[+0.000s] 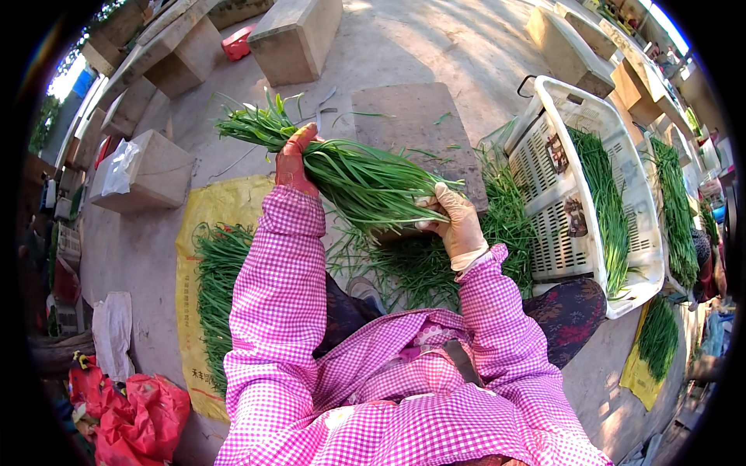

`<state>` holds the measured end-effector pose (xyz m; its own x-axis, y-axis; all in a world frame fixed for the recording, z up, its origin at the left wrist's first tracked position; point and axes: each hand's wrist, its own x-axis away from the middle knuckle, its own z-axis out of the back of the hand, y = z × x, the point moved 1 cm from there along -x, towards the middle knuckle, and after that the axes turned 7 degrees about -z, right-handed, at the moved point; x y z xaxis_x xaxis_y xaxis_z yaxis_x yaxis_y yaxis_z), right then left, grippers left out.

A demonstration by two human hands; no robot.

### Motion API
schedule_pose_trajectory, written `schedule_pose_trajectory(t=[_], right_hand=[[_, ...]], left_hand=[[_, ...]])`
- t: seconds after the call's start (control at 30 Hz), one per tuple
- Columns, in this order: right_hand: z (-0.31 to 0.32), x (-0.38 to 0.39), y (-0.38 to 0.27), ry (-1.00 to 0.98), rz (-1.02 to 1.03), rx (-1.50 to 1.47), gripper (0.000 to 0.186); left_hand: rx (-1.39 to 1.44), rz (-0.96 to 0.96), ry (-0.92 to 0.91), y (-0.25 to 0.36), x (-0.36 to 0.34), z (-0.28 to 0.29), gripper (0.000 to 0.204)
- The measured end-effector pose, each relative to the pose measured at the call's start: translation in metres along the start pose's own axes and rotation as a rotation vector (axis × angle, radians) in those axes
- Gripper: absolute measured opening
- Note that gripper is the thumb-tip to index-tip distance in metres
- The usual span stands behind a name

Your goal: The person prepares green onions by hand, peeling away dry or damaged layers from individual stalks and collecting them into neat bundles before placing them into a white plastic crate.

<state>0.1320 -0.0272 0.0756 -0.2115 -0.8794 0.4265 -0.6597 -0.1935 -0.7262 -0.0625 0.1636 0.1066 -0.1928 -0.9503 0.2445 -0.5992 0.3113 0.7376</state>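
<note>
The left hand (298, 159) is closed around a bundle of long green leaves (361, 175), gripping it toward its left end. The right hand (454, 221), in a pale glove, grasps the same bundle at its right end, fingers curled over the leaf ends. The bundle is held up between the two hands, slanting down to the right across the near part of a low wooden desk (412, 109), where a few stray leaves lie.

Under the hands, loose greens (420, 276) are strewn over the floor (163, 311). To the left, more greens (214, 287) lie on a yellow sack (190, 342). To the right stands a white plastic crate (552, 225) with long greens (602, 202) inside. Farther out are a red bag (148, 419), a white cloth (113, 334) and, beyond the sack, a pale block (148, 175) with a clear plastic bag (120, 167) on it.
</note>
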Motion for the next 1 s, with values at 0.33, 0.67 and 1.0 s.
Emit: schedule_pose_trajectory(t=[0.33,0.67,1.0], right_hand=[[0.034,0.031,-0.015,-0.511,0.133,-0.091,0.034],[0.054,0.022,-0.014,0.012,0.296,0.383,0.021],[-0.007,-0.028,0.016,0.078,0.453,0.604,0.031]], left_hand=[[-0.068,-0.35,0.341,0.002,-0.008,-0.002,0.017],[0.134,-0.212,0.357,0.002,-0.022,0.026,0.017],[0.003,0.055,0.302,-0.018,0.01,-0.007,0.033]])
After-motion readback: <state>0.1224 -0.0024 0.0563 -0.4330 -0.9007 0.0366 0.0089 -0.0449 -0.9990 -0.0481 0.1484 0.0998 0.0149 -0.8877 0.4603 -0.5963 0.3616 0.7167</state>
